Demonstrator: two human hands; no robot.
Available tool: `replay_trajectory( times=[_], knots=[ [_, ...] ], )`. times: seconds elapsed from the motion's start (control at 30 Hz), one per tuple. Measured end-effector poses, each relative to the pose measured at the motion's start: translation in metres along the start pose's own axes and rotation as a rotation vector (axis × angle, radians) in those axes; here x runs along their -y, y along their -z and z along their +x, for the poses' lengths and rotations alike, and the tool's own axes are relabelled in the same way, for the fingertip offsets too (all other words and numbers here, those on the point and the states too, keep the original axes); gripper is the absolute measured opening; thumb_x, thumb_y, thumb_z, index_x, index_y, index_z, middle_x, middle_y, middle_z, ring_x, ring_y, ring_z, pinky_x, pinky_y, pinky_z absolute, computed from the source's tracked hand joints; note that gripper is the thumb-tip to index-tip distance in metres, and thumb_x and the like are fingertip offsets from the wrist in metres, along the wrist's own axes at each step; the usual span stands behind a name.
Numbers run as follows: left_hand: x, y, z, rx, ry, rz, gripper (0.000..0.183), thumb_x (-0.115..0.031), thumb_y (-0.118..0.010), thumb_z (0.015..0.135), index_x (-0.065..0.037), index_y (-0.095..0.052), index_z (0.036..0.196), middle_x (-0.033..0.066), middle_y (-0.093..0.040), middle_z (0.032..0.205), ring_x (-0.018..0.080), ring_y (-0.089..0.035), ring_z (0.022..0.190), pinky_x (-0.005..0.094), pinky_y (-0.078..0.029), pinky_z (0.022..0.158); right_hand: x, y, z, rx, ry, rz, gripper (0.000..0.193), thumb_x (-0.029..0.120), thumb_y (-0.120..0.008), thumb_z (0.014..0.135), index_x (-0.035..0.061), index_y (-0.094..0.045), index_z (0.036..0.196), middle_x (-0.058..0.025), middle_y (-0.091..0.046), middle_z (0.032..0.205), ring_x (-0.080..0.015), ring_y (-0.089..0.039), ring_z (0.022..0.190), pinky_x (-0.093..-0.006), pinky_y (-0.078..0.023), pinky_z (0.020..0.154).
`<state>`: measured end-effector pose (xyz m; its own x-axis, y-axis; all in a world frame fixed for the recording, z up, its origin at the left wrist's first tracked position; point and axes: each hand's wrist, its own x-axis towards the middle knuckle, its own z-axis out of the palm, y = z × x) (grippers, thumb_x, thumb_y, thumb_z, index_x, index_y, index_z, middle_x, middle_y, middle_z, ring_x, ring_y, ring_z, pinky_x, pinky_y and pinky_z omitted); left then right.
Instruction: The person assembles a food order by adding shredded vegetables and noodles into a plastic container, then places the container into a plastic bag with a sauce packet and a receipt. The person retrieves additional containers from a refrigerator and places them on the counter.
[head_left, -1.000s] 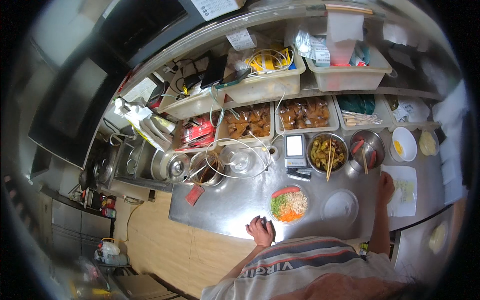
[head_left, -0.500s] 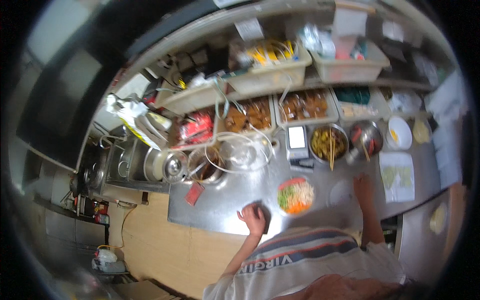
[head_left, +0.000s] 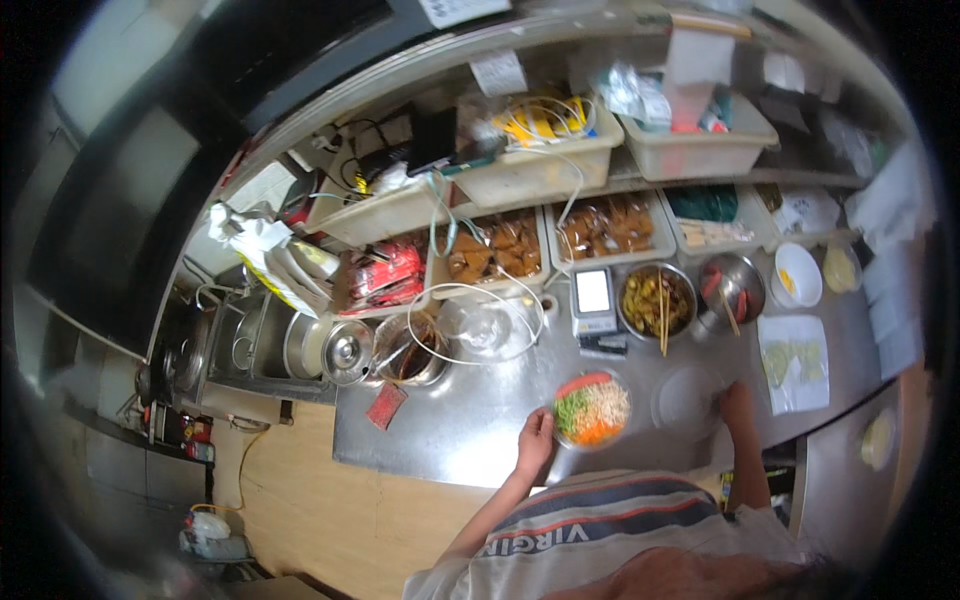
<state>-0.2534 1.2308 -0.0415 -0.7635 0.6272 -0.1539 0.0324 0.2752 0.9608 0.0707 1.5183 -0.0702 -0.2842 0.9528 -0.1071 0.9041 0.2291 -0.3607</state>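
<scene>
My left hand (head_left: 537,430) is closed at the left rim of a clear round bowl (head_left: 560,440), thumb and fingers curled against its side. In that bowl lie shredded orange, green and pale vegetables (head_left: 594,408) with red slices along the far edge. A clear round plastic lid (head_left: 686,400) rests on the steel counter to the right of the bowl. My right hand (head_left: 736,405) is at the lid's right edge; its fingers are too small and partly hidden to show whether they grip it.
Behind stand a scale (head_left: 594,300), a bowl of dark greens with chopsticks (head_left: 657,303) and a steel bowl (head_left: 733,282). To the right lies a white sheet (head_left: 794,365). Leftward are a red sponge-like pad (head_left: 386,406), a steel pot (head_left: 411,350) and sinks (head_left: 240,335). Bins (head_left: 540,165) line the shelf.
My left hand has moved right from the bare counter to the bowl's rim. My right hand has drawn slightly nearer and to the right, beside the lid.
</scene>
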Motion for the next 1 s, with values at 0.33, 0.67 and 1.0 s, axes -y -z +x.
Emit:
replay_trajectory(
  times=[0.33,0.67,1.0],
  knots=[
    [-0.007,-0.006,-0.002,0.059,0.047,-0.077,0.032,-0.026,-0.045,0.093,0.001,-0.055,0.108,0.0097,-0.062,0.096,0.0149,-0.055,0.089,0.0269,-0.043,0.081,0.038,0.084,-0.018,0.214,-0.022,0.898,0.016,0.008,-0.046,0.086,0.0048,-0.051,0.1,-0.0022,-0.048,0.066,-0.0104,-0.046,0.053,-0.0252,-0.039,0.047],
    [0.049,-0.006,0.015,0.038,-0.077,-0.039,0.036,-0.028,-0.042,0.094,0.002,-0.058,0.104,0.011,-0.061,0.09,0.0155,-0.054,0.085,0.0287,-0.043,0.079,0.202,0.001,-0.043,-0.016,0.508,0.652,0.014,0.008,-0.052,0.084,0.0016,-0.058,0.095,-0.0151,-0.061,0.085,-0.0261,-0.059,0.077,-0.0326,-0.046,0.068],
    [-0.003,-0.009,0.005,-0.071,-0.045,0.126,0.029,-0.023,-0.062,0.082,0.002,-0.059,0.097,0.013,-0.056,0.084,0.0214,-0.053,0.073,0.0317,-0.045,0.067,0.24,-0.01,-0.061,-0.279,0.603,0.455,0.011,0.004,-0.054,0.079,0.0006,-0.059,0.088,-0.0142,-0.052,0.083,-0.0327,-0.052,0.078,-0.0391,-0.043,0.069]
  ],
)
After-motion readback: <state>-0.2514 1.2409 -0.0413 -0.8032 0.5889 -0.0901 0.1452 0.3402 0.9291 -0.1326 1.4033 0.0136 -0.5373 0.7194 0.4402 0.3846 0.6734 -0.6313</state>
